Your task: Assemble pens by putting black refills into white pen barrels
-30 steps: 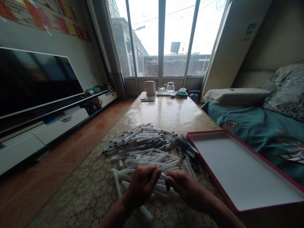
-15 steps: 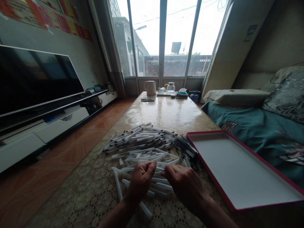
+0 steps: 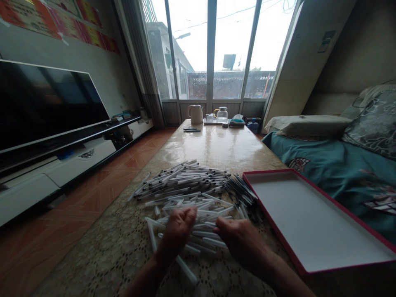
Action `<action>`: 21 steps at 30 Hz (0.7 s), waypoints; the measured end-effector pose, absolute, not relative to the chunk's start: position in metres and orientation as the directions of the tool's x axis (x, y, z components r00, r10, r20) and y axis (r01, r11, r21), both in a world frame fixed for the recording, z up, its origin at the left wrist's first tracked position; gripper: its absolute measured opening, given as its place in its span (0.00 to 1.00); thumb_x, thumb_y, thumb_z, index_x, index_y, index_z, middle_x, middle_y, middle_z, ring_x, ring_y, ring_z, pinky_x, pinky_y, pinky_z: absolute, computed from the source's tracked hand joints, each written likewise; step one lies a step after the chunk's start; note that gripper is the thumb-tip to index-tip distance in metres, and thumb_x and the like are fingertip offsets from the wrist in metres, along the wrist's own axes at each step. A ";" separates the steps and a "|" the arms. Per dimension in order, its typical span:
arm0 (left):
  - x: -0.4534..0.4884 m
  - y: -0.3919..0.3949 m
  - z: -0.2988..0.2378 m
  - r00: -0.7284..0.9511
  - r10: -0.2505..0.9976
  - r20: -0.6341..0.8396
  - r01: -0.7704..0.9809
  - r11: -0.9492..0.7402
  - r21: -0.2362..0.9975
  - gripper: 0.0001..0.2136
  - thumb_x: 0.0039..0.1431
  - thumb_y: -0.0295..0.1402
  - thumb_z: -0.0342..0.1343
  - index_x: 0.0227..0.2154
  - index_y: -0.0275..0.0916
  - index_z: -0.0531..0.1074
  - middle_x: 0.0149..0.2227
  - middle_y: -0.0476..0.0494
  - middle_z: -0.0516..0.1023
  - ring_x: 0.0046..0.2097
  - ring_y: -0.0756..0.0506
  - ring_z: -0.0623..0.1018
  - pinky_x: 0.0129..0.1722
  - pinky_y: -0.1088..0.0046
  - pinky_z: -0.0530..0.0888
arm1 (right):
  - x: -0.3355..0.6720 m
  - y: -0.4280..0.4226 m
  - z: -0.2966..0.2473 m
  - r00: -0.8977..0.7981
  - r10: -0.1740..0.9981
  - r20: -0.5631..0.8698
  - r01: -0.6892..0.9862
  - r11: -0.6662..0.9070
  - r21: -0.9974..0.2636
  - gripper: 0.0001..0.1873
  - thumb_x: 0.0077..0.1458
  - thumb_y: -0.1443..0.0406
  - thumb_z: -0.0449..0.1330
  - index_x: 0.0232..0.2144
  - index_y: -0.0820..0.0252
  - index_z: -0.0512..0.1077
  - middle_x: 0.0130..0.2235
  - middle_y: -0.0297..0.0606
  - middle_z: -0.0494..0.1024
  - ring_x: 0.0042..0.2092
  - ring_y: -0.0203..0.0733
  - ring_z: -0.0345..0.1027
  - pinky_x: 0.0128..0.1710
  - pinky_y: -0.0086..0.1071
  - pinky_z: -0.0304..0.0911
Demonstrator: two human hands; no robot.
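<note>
A heap of white pen barrels (image 3: 185,187) lies spread across the near half of the long table (image 3: 213,144), with a bundle of thin dark refills (image 3: 239,189) at its right edge. My left hand (image 3: 176,231) is curled into a loose fist over the near side of the heap, fingers closed around something I cannot make out. My right hand (image 3: 239,241) rests beside it, knuckles up, fingers bent down among the barrels. The two hands nearly touch.
A shallow red-rimmed box lid (image 3: 312,218) with a white inside sits at the right. A jug (image 3: 195,114), a glass pot (image 3: 222,114) and a tray stand at the far end. A television (image 3: 46,107) is left, a teal sofa (image 3: 334,173) right.
Both hands have slid a little forward, away from me, into the heap. The left fist has turned slightly leftward. The pile and the box lid have not shifted.
</note>
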State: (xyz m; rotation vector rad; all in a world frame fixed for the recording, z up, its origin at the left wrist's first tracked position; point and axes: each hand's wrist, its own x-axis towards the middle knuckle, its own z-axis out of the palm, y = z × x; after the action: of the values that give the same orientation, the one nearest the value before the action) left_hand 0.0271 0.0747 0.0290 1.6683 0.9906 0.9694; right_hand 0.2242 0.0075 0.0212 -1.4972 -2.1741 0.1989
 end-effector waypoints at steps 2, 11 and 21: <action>0.012 0.087 0.028 0.142 0.982 0.125 0.070 -0.136 0.988 0.19 0.57 0.47 0.48 0.18 0.41 0.55 0.16 0.59 0.46 0.17 0.54 0.47 0.15 0.77 0.47 | 0.232 0.010 0.023 -0.196 0.904 0.380 0.896 0.322 -0.304 0.16 0.64 0.60 0.45 0.26 0.57 0.63 0.22 0.32 0.71 0.20 0.34 0.62 0.21 0.29 0.42; 0.014 0.094 0.026 0.392 0.820 0.416 0.470 -0.567 0.676 0.12 0.56 0.34 0.55 0.43 0.39 0.74 0.26 0.51 0.69 0.24 0.51 0.67 0.26 0.77 0.65 | 0.235 0.014 0.025 -0.045 0.944 0.326 0.896 0.182 -0.406 0.15 0.65 0.60 0.42 0.29 0.56 0.62 0.24 0.33 0.73 0.25 0.40 0.69 0.24 0.29 0.46; 0.037 0.068 0.023 0.298 0.873 0.386 0.244 -0.461 0.853 0.14 0.53 0.34 0.60 0.42 0.38 0.72 0.31 0.48 0.72 0.26 0.51 0.70 0.27 0.76 0.69 | 0.224 0.007 0.027 -0.180 0.966 0.186 0.835 0.250 -0.490 0.10 0.63 0.61 0.46 0.32 0.58 0.64 0.29 0.38 0.76 0.31 0.42 0.71 0.28 0.29 0.54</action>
State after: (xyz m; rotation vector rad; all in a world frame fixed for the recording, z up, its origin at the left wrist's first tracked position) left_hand 0.0369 0.0676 0.0228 1.8816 0.9965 1.1679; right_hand 0.2239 0.0072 0.0274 -1.6369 -2.0740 0.3849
